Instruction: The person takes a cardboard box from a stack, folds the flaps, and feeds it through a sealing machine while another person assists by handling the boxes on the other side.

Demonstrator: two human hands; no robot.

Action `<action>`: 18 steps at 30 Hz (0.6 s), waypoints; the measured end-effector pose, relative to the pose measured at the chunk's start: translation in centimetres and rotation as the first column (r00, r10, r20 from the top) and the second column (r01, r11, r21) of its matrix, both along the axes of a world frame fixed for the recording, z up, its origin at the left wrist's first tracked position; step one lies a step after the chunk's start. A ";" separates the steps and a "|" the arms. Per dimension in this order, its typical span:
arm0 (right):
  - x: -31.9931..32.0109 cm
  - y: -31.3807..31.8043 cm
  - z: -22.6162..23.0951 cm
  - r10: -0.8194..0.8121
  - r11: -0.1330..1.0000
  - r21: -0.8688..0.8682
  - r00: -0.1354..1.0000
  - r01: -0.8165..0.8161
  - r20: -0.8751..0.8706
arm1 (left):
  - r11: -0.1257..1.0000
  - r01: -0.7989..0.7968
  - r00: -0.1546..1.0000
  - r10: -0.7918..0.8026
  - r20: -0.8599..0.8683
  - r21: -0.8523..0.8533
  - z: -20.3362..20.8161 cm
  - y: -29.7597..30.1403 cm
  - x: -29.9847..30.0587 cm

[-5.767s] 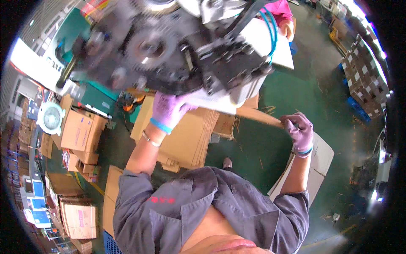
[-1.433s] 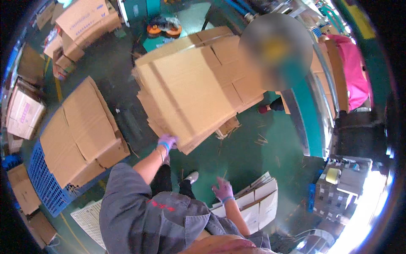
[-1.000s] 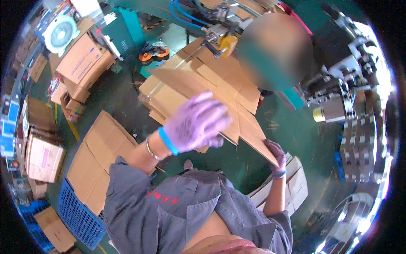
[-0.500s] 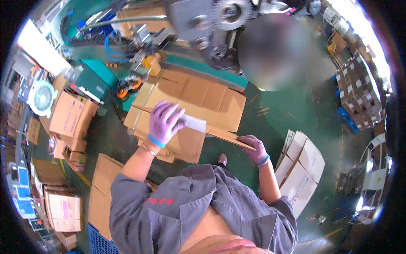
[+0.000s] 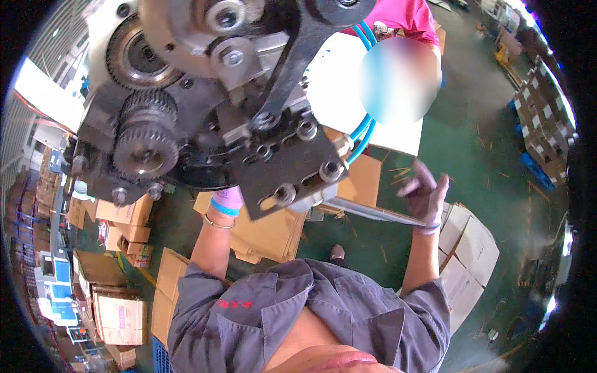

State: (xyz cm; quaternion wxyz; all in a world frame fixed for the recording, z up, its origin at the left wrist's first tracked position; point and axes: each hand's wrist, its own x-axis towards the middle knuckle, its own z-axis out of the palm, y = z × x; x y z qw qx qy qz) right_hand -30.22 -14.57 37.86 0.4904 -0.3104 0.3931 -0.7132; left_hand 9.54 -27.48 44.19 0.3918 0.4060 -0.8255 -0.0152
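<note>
My left hand wears a purple glove with a blue cuff. It reaches under a dark machine head, which hides its fingers. A flat piece of cardboard, seen almost edge-on, slants from beneath the machine head toward my right hand. That hand, gloved too, has its fingers spread and slightly blurred. The cardboard's end lies by the base of its palm; whether they touch I cannot tell. Flattened cartons are stacked below the machine, partly hidden by it.
Gears and bolts of the machine fill the upper left, close to my head. Blue hoses run down beside a white panel. Beyond it stands a person in a pink shirt. Folded cartons lean at my right, boxes at left.
The machine head now covers much of the upper view and my left fingers. My right hand has moved up and outward, its fingers opening from their grip on the cardboard.
</note>
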 end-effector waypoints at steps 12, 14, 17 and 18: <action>-0.2 -6.0 8.2 -0.185 0.983 -0.036 0.975 0.182 -0.123 | 0.977 0.078 0.996 -0.084 0.021 0.200 -0.3 -3.7 4.3; -0.8 -4.2 7.6 -0.210 0.978 -0.033 0.961 0.208 -0.177 | 0.983 0.084 0.995 -0.093 0.044 0.162 -1.1 -4.1 4.4; -0.5 -1.1 8.1 -0.200 0.979 -0.080 0.951 0.186 -0.237 | 0.993 0.106 0.987 -0.112 0.111 0.052 -3.2 -5.1 3.9; -0.3 -0.2 8.2 -0.187 0.981 -0.099 0.937 0.165 -0.296 | 0.991 0.131 0.976 -0.122 0.177 -0.039 -3.2 -5.4 3.4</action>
